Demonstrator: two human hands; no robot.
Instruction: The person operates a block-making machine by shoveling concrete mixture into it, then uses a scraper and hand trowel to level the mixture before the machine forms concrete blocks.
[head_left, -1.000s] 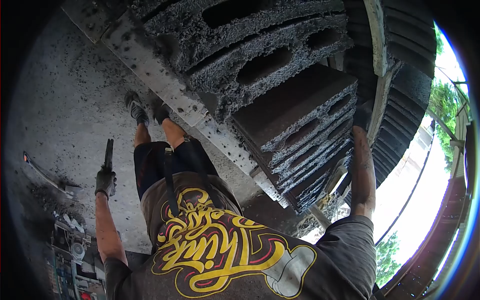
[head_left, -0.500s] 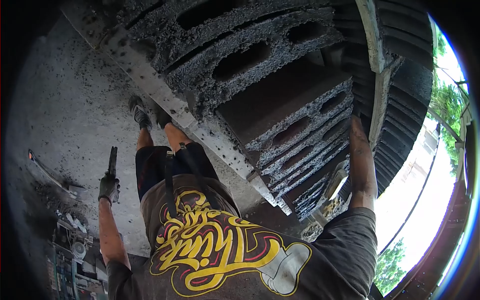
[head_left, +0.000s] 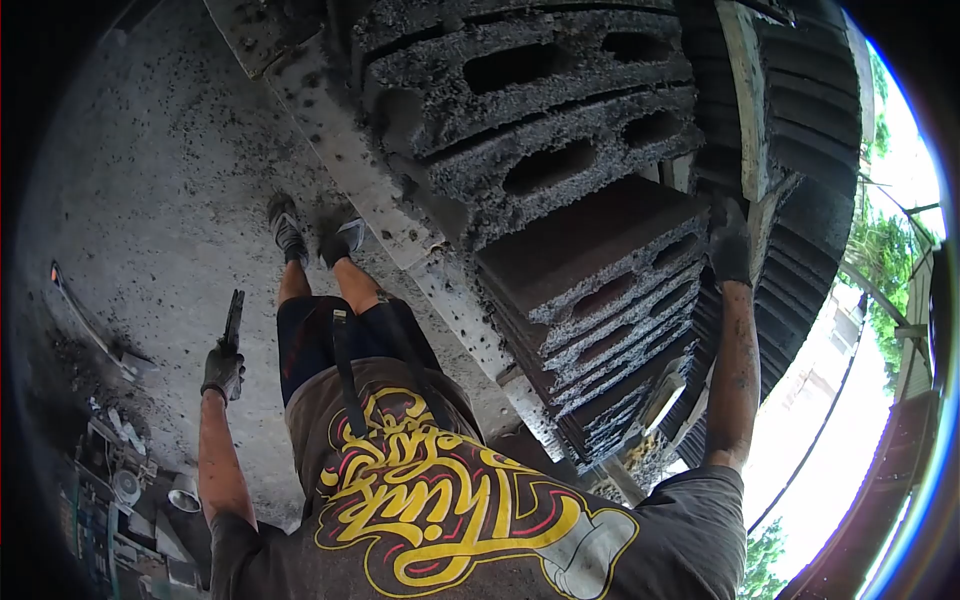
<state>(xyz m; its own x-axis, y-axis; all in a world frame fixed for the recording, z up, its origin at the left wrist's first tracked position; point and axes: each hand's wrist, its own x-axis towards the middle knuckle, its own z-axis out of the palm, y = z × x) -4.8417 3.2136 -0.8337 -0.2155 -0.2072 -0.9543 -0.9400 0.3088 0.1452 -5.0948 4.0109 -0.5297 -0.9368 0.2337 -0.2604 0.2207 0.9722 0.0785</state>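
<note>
My left hand (head_left: 223,373), in a dark, dirty glove, is closed around a slim dark hand tool (head_left: 233,318) that points up and away from me; its exact kind is not clear. It hangs out to the side over the floor. My right hand (head_left: 730,245), also gloved, is at the right end of a stack of hollow concrete blocks (head_left: 590,250). Its fingers blend into the dark gap beside the blocks, so their grip cannot be made out. The blocks are rough and grey, with oval holes along the side facing me.
More hollow blocks (head_left: 550,120) rise beyond the stack. A pale ledge (head_left: 350,175) runs along their left side. Upright wooden slats (head_left: 742,100) stand on the right, before more dark stacked pieces (head_left: 810,180). A curved bar (head_left: 85,315) and clutter (head_left: 125,485) lie at left.
The view has shifted, so the blocks sit further right and lower. My right hand, mostly hidden behind the block's end before, now shows beside it. My left hand still holds the tool.
</note>
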